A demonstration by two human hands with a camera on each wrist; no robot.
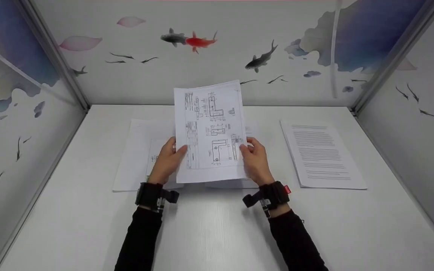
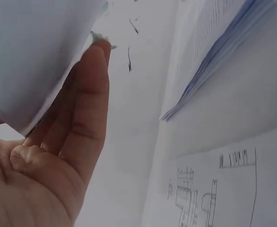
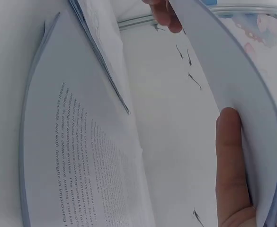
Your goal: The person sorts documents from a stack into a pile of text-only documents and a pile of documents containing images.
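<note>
Between my two hands, a thin sheaf of paper [image 1: 205, 131] with printed technical drawings is held up above the table. My left hand [image 1: 168, 160] grips its left edge, thumb on the printed face and the other fingers behind. On the right edge my right hand [image 1: 255, 160] pinches it the same way. In the right wrist view the sheaf [image 3: 237, 80] bows slightly and shows more than one sheet at its edge; a finger of the right hand [image 3: 233, 165] lies against its back. The left wrist view shows the left hand's fingers [image 2: 88, 104] behind the sheaf [image 2: 29, 52].
On the white table [image 1: 209, 229], a stack of text pages [image 1: 320, 154] lies at the right. Drawing sheets [image 1: 130, 162] lie at the left. Under the held sheaf, text pages [image 3: 72, 142] are partly hidden from the head view. Patterned panels [image 1: 217, 71] enclose the back and sides.
</note>
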